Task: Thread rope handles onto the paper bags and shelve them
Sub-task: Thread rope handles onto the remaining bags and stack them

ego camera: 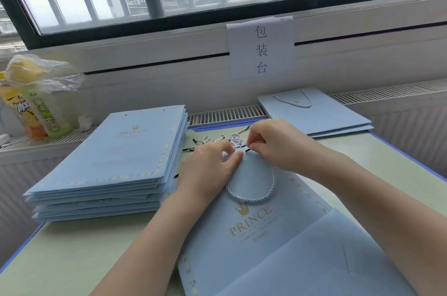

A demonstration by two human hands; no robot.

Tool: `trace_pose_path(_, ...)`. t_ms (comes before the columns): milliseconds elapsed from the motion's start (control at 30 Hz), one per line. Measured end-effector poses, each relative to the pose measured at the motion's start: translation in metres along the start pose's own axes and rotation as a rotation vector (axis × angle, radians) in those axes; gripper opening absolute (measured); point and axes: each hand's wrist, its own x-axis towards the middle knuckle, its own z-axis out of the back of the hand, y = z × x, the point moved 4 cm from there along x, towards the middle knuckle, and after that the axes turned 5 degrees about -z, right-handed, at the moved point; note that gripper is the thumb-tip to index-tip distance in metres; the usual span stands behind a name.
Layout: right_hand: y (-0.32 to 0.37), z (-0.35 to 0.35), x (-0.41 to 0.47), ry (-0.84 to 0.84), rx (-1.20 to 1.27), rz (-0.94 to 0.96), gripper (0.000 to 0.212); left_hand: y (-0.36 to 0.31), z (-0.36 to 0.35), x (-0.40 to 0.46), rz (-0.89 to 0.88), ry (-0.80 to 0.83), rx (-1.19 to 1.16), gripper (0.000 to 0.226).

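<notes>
A light blue paper bag (256, 242) with a gold PRINCE crown logo lies flat in front of me. A silver-white rope handle (263, 195) loops across its top part. My left hand (210, 169) lies on the bag's top edge, thumb against the paper near the rope. My right hand (273, 140) pinches the black-tipped rope end at that top edge. Loose rope handles (212, 139) lie just beyond my hands.
A tall stack of flat blue bags (116, 162) without handles sits at the left. Several bags with handles (314, 111) are piled at the back right. A drink bottle in plastic wrap (36, 102) stands on the sill at the far left. A paper sign (261, 48) hangs below the window.
</notes>
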Motion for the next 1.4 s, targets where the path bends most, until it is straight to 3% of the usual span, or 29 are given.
trace_pose_path(167, 0.001, -0.010, -0.003, 0.081, -0.085, -0.005, 0.020, -0.007, -0.013, -0.003, -0.052, 0.070, 0.152, 0.026)
trace_pose_path(333, 0.004, -0.025, -0.002, 0.063, -0.101, 0.012, 0.017, -0.010, -0.017, -0.005, -0.088, 0.083, 0.133, 0.031)
trace_pose_path(633, 0.010, -0.012, 0.001, -0.088, 0.057, 0.053, 0.019, 0.000, -0.014, 0.003, 0.054, 0.053, -0.255, 0.016)
trace_pose_path(833, 0.018, -0.013, -0.005, 0.019, -0.041, 0.150, 0.016, 0.000, -0.011, 0.005, 0.021, 0.087, -0.346, 0.026)
trace_pose_path(967, 0.017, -0.009, -0.007, 0.053, -0.095, 0.154, 0.017, 0.003, -0.011, 0.007, -0.002, 0.117, -0.392, 0.008)
trace_pose_path(1100, 0.017, -0.010, -0.008, 0.092, -0.078, 0.160, 0.016, 0.003, -0.011, 0.008, -0.013, 0.122, -0.391, 0.004)
trace_pose_path(1400, 0.024, -0.019, -0.013, 0.172, -0.043, 0.135, 0.015, 0.003, -0.007, 0.007, 0.008, 0.116, -0.491, 0.024)
